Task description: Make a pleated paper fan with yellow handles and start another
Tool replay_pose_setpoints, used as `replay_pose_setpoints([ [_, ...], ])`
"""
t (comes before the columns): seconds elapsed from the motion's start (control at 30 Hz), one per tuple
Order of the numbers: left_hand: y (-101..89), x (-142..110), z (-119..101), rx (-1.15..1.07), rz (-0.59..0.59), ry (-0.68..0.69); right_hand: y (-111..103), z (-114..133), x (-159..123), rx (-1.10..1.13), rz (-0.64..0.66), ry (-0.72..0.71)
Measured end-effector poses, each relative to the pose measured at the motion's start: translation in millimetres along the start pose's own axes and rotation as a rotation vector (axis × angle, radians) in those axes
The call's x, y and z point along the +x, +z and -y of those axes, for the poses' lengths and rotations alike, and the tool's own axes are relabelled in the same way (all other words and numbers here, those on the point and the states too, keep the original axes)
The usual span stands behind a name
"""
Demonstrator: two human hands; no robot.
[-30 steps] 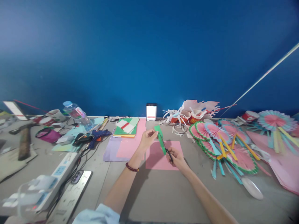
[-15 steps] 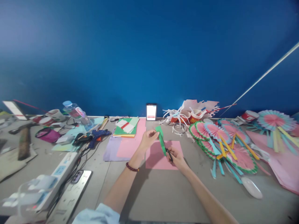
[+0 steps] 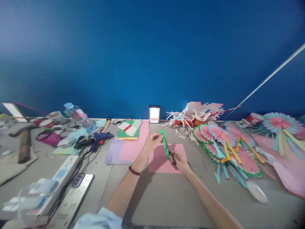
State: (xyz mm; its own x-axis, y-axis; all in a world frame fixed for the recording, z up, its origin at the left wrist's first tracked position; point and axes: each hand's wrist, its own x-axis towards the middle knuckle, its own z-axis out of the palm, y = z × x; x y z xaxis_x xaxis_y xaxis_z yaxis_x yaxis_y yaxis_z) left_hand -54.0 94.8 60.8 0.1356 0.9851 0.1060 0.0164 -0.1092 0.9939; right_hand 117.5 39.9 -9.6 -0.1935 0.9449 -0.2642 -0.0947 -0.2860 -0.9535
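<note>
My left hand (image 3: 150,142) pinches the upper end of a narrow green paper strip (image 3: 164,142), held upright above a pink sheet (image 3: 159,162) on the grey table (image 3: 166,197). My right hand (image 3: 179,160) is closed on small black-handled scissors (image 3: 172,157), whose blades meet the strip along its lower edge. A dark bead bracelet sits on my left wrist.
A stack of coloured paper (image 3: 128,129) and a small phone (image 3: 154,114) lie behind my hands. Finished pink and green paper fans (image 3: 226,146) spread to the right, paper cups (image 3: 193,119) behind them. A glue gun (image 3: 97,138), water bottle (image 3: 77,117), power strip (image 3: 63,173) and cables crowd the left.
The green strip has shifted slightly right and turned a little as the scissors work along it; both hands stay in nearly the same place.
</note>
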Motion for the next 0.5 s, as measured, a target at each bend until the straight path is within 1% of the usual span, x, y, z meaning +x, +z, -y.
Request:
replay_pose_setpoints([
  [0.3, 2.0, -2.5, -5.7, -0.019, 0.046, -0.023, 2.3, 6.4, -1.1, 0.013, -0.023, 0.021],
  [0.5, 1.8, -3.0, -8.1, -0.007, 0.049, -0.036, 4.0, 7.5, -1.8, 0.03, -0.017, 0.024],
])
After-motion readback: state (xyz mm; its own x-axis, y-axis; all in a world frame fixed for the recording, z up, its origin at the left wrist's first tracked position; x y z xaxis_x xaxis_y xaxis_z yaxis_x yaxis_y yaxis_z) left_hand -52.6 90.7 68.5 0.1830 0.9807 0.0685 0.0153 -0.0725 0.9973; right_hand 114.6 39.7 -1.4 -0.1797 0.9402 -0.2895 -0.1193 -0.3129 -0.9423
